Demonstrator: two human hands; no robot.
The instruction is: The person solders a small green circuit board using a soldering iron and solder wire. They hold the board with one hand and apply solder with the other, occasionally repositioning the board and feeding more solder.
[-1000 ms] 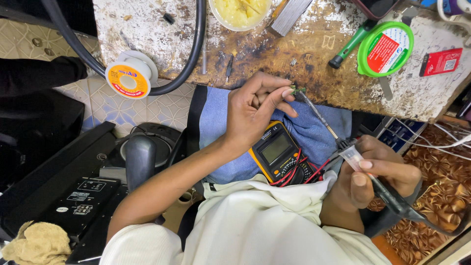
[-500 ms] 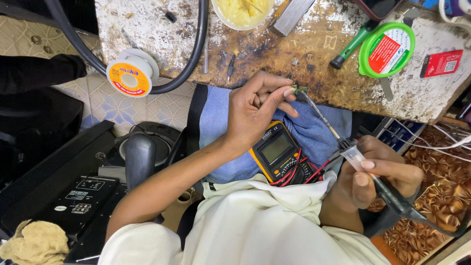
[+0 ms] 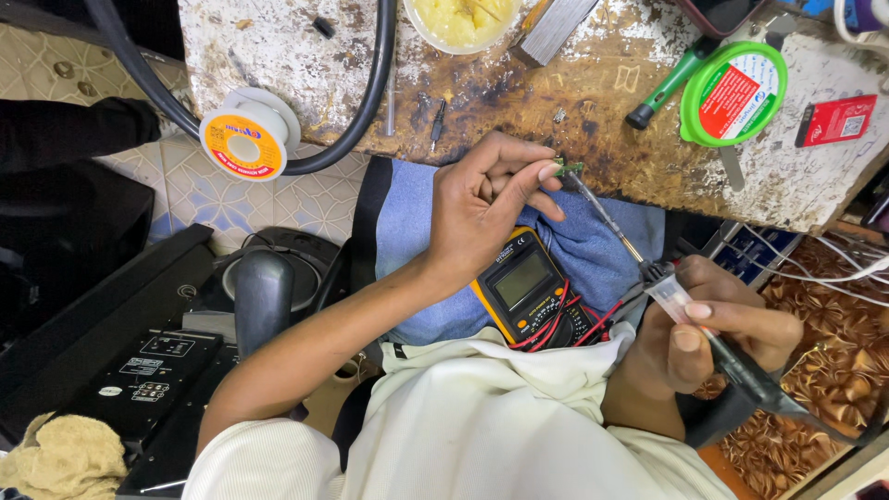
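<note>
Barely any change over the last second: left hand [image 3: 482, 208] still pinches the small green part [image 3: 567, 168] at the near edge of the workbench [image 3: 648, 74], right hand [image 3: 713, 333] stays clenched on the soldering iron [image 3: 648, 268], tip touching the part. Multimeter [image 3: 528, 287] sits below the bench edge on the lap. Reads as a joint mid-heat, steady hold.

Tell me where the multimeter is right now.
In the head view, the yellow multimeter lies on the person's lap on blue cloth, just below the left hand and left of the right hand holding the soldering iron.
</note>
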